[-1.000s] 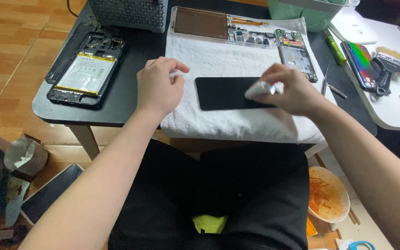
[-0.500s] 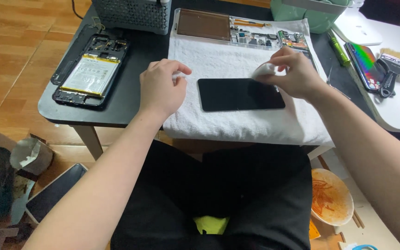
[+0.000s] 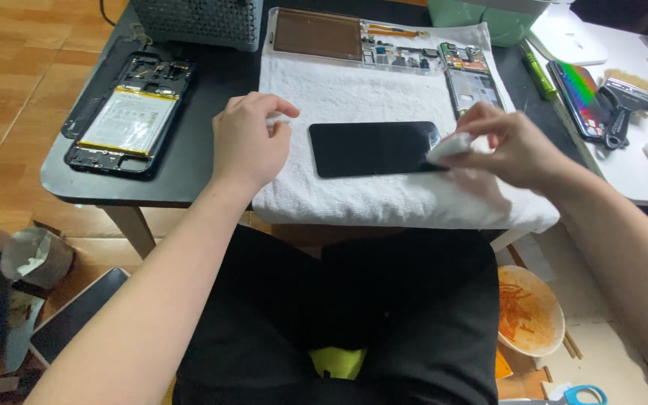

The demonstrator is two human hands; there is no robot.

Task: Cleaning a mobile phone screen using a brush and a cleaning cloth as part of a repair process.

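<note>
Right hand pressing a white wipe to a black phone screen on a towel.

The right hand (image 3: pixel 515 150) reaches in from the right, its fingers pinching a small white wipe (image 3: pixel 450 145) against the right end of the black screen panel (image 3: pixel 373 148), which lies flat on the white towel (image 3: pixel 384 199) on the dark desk (image 3: pixel 204 161). The left hand (image 3: pixel 247 144) rests on the towel just left of the panel, fingers loosely curled, holding nothing.
</note>
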